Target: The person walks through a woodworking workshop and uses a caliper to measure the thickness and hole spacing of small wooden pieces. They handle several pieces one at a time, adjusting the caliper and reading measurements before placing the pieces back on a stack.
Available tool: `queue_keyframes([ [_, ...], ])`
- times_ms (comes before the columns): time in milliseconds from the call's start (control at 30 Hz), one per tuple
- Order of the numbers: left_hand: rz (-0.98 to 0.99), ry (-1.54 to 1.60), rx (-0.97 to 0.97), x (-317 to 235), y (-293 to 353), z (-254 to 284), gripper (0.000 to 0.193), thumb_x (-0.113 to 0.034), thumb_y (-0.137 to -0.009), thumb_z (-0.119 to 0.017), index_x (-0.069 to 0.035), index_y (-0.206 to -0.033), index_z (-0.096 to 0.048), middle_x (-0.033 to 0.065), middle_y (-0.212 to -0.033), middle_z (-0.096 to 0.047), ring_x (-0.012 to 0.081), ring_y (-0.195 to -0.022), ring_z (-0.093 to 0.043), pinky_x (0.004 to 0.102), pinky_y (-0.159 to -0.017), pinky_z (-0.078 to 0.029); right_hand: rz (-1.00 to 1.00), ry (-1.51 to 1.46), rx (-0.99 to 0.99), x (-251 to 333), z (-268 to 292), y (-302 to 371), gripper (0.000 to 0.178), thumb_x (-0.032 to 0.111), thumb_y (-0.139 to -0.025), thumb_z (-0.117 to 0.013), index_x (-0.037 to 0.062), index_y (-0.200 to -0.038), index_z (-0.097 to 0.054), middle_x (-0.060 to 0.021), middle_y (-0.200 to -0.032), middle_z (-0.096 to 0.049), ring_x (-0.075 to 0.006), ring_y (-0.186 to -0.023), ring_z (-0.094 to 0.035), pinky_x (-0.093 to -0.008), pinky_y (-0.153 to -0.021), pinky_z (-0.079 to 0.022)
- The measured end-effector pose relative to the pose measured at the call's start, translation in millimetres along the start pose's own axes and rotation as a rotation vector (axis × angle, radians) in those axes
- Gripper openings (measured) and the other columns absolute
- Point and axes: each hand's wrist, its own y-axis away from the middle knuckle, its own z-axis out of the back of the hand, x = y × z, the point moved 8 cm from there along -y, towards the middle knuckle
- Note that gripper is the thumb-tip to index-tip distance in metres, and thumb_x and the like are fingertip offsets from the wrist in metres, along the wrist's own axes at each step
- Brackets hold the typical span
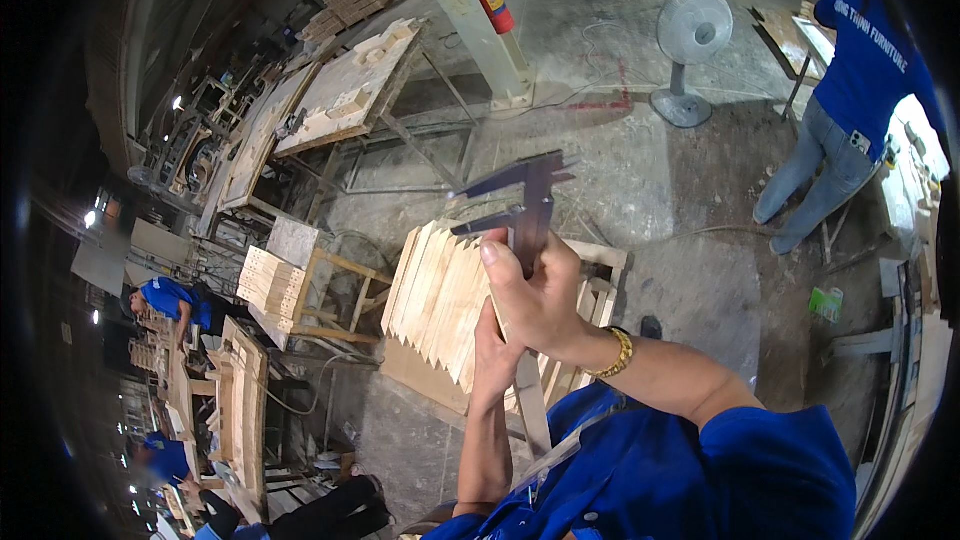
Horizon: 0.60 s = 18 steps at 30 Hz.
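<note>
My right hand [535, 295] is closed around a dark metal caliper [537, 202]. The caliper stands up from the fist; its long jaws point left, with a gap between them. Just below, my left hand [491, 345] is wrapped round a narrow wooden slat [531, 405] that slants down toward my body. The right hand partly covers the left hand's fingers and the slat's upper end. Beneath and left of both hands lies a row of light wooden pieces [435, 300] with pointed ends, side by side on a brown board [415, 370].
A wooden frame [610, 260] is partly hidden behind my right hand. Left stands a small wooden stand [340, 300] with stacked pieces. Farther off are a long worktable [345, 105], a pillar with a fire extinguisher [490, 0], a fan [690, 35] and a co-worker in blue [865, 60].
</note>
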Motion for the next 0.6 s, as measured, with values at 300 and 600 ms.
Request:
queue_keyframes([
  [300, 0.029, 0.027, 0.023, 9.6, 1.6, -2.5, 0.073, -0.043, -0.073, -0.071, 0.005, -0.122, -0.043, 0.0115, -0.112, -0.054, 0.0170, -0.101, -0.052, 0.0286, -0.086, -0.042, -0.035, 0.079, -0.011, -4.2, 4.9, 0.3, 0.016, 0.015, -0.083, -0.060, 0.0023, -0.079, -0.052, 0.0056, -0.055, -0.043, -0.0011, -0.051, -0.037, -0.0210, -0.044, -0.031],
  [600, -0.016, 0.021, 0.007, 4.9, 0.6, -1.6, 0.074, -0.043, -0.073, -0.072, 0.005, -0.122, -0.043, 0.0117, -0.112, -0.054, 0.0178, -0.103, -0.052, 0.0295, -0.088, -0.041, -0.016, 0.109, -0.004, -3.8, 4.1, -2.1, 0.017, 0.017, -0.084, -0.060, 0.0024, -0.080, -0.052, 0.0055, -0.056, -0.043, -0.0013, -0.052, -0.037, -0.0208, -0.045, -0.031],
])
